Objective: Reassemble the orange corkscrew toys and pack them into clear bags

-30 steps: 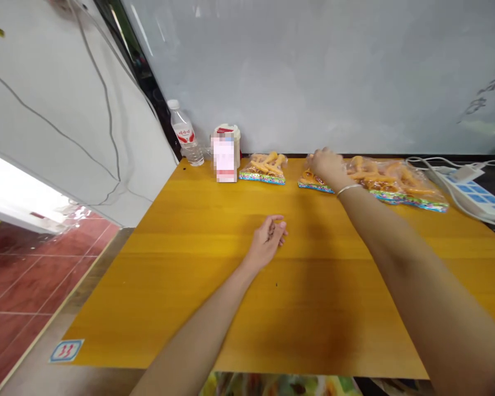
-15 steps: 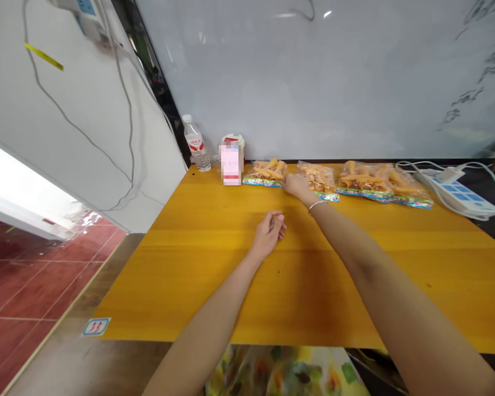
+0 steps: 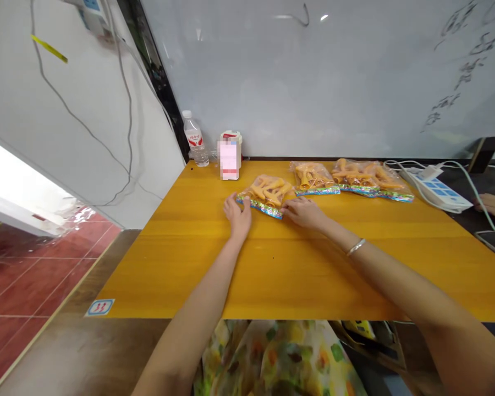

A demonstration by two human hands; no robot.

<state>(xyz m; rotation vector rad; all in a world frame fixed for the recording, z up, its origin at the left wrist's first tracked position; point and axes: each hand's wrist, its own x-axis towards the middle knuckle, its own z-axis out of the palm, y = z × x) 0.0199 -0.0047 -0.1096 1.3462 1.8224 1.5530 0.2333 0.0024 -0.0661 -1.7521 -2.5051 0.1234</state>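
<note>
Plastic bag [image 3: 267, 188]: clear, crinkled, glossy; slightly askew on the surface [image 3: 272, 286], left of and nearer than similar bags [image 3: 314, 177]
Contents: orange-yellow tubular pieces [image 3: 277, 188], jumbled
Strip [image 3: 267, 209]: multicoloured, blue-edged, along the near side
Left hand [image 3: 238, 215]: half open at left corner, grip unclear
Right hand [image 3: 302, 211]: fingers closed on near right corner
</note>
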